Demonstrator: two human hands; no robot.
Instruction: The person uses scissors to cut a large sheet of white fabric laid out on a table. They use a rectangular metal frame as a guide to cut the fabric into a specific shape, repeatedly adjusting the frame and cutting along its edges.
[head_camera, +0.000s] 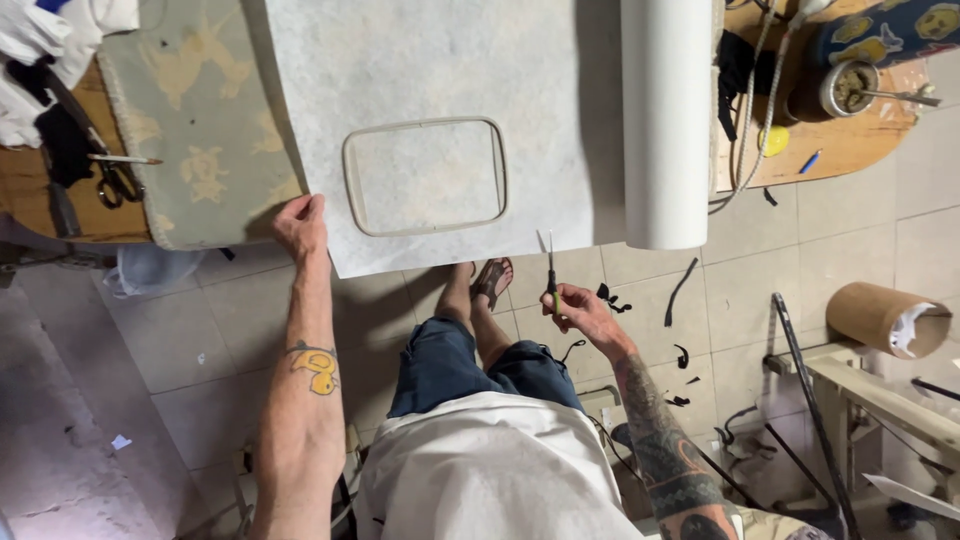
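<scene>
Floor is big pale beige tiles (850, 230) with darker grout lines, kinda scuffed, and there are black scraps (680, 290) scattered across it on the right. On the left side the floor turns into a greyer, worn patch (60, 420). A wooden worktop (850, 140) with a rounded edge sits at the top, and it shows again at the far left under some clutter. Lower right there's a cardboard tube (885, 318) lying on a pale metal frame (880, 395). Light is flat, indoor, with soft shadows
</scene>
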